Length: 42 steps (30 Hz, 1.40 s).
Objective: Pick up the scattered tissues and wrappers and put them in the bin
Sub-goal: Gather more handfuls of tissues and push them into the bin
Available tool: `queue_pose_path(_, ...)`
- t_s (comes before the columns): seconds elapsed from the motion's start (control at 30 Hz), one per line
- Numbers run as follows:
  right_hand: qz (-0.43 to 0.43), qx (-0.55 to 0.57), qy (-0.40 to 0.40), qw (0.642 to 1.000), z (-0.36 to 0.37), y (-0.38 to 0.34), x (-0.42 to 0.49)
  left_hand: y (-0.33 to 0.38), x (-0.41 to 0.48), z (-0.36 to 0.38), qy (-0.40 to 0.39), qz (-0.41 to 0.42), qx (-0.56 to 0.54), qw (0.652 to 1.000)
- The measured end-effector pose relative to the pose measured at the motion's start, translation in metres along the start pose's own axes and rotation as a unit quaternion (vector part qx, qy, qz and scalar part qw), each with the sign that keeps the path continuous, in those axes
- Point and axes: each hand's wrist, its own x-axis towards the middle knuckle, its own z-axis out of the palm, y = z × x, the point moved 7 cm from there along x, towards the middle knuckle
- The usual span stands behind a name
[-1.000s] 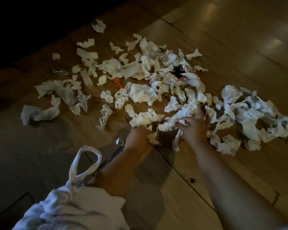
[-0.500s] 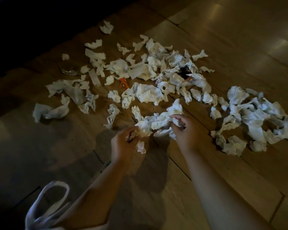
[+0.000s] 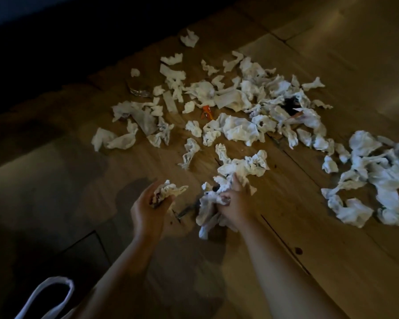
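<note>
Pulling back toward lower centre, both hands now carry litter: the left hand [image 3: 151, 204] clutches a small crumpled white tissue wad [image 3: 171, 189], the right hand [image 3: 237, 204] grips a larger white tissue bunch [image 3: 208, 204]; most scraps [image 3: 240, 132] stay scattered above.

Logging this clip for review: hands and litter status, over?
Left hand grips small tissue wad. Right hand grips larger tissue clump. Most tissues lie on floor. Nothing blocking.

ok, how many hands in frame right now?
2. Left hand lower centre, gripping a small tissue wad; right hand just right of it, gripping a bigger tissue clump. No others visible.
</note>
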Motion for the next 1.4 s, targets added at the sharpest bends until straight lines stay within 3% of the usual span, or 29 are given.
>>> queue_pose_path(0.1, 0.011, -0.037, -0.006, 0.999, 0.013, -0.004, -0.005, 0.0, -0.008, -0.012, -0.006, -0.002, -0.013, 1.0)
queue_pose_path(0.23, 0.026, 0.037, -0.007, 0.999, 0.009, -0.023, -0.025, 0.007, -0.02, -0.032, -0.024, -0.026, -0.083, 0.996)
queue_pose_path(0.37, -0.031, 0.11, -0.003, 0.993, -0.01, -0.082, -0.051, 0.023, -0.03, -0.075, -0.009, -0.046, -0.135, 0.99)
queue_pose_path(0.53, -0.086, 0.194, -0.035, 0.977, -0.002, -0.187, -0.092, 0.039, -0.042, -0.167, 0.045, -0.046, -0.184, 0.981)
queue_pose_path(0.8, -0.218, 0.249, -0.084, 0.94, 0.058, -0.412, -0.153, 0.065, -0.061, -0.383, 0.142, 0.051, -0.189, 0.97)
queue_pose_path(1.03, -0.302, 0.287, -0.171, 0.893, 0.139, -0.612, -0.193, 0.053, -0.043, -0.581, 0.312, 0.079, -0.141, 0.936)
queue_pose_path(1.2, -0.271, 0.249, -0.217, 0.904, 0.199, -0.682, -0.189, 0.024, -0.009, -0.643, 0.354, 0.0, -0.084, 0.932)
queue_pose_path(1.4, -0.159, 0.17, -0.255, 0.938, 0.242, -0.709, -0.172, -0.01, 0.018, -0.663, 0.298, -0.125, -0.082, 0.943)
